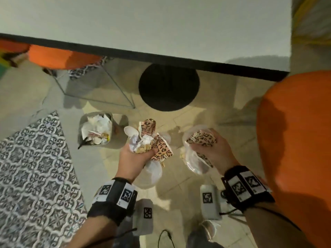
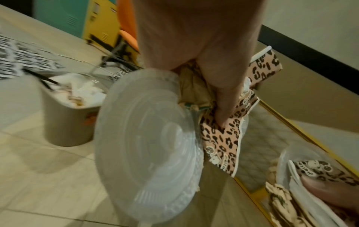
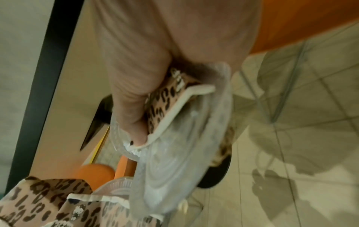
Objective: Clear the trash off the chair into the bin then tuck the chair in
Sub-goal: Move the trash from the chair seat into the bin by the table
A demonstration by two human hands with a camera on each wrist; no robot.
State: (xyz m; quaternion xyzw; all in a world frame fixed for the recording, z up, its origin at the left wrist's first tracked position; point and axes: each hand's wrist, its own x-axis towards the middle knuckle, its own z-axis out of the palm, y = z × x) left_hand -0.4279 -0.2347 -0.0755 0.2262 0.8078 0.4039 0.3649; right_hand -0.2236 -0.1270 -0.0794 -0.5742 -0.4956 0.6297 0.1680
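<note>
My left hand [image 1: 138, 154] grips a bundle of trash: crushed leopard-print paper cups [image 1: 162, 149], crumpled white paper [image 1: 141, 140] and a clear plastic lid [image 2: 147, 138]. It hangs just right of the grey bin [image 1: 95, 130], which is heaped with white paper. My right hand [image 1: 213, 149] holds a squashed leopard-print cup [image 3: 165, 99] pressed against a clear plastic lid [image 3: 174, 145], between the left hand and the orange chair [image 1: 295, 140] at the right. Both bundles hang above the tiled floor.
A white table [image 1: 143, 24] with a black edge spans the top; its round black base [image 1: 169, 86] stands on the floor beyond the hands. Another orange chair [image 1: 59, 57] with wire legs sits at the upper left. A patterned rug [image 1: 35, 176] covers the floor at left.
</note>
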